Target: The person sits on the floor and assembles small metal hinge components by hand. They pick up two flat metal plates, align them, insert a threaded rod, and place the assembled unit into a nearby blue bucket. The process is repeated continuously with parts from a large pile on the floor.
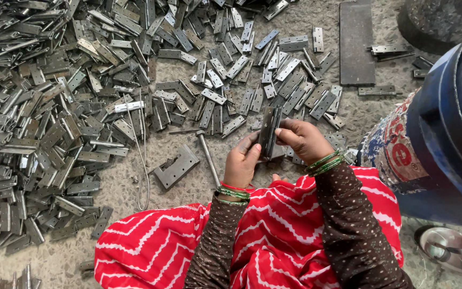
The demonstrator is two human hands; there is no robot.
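A: We log both hands up over the lap, above the red zigzag cloth (274, 230). Left hand (240, 163) and right hand (301, 138) share one metal hinge (269, 131), held upright between them, clear of the floor (188, 184).

B: Grip state? We read the left hand's grip as closed on the hinge's lower part, thumb against the face. The right hand's grip pinches the upper edge from the side, fingertips (282, 132) on the leaf.

A: Agreed. Both narrow, both holding the hinge.

B: Handling, as we judge it: stiff steel, small, light enough for fingers alone. The leaves likely swing on the pin, so it could fold if taken by one leaf only. Edges look thin and may bite. The surface looks dull grey; whether oily, we cannot tell.

A: Best hold, we think, is across both leaves near the knuckle, or flat face to thumb as now.

B: Surroundings. A big heap of hinges (38, 123) lies to the left, with a looser scatter (274, 80) just ahead of the hands. A hammer (205, 150) lies on the floor beside the left hand. A grey metal block (176, 167) sits near it, with a wire loop (144, 176) alongside.

A: Flat dark plate (356, 43) farther off; blue drum (450, 123) at the right.
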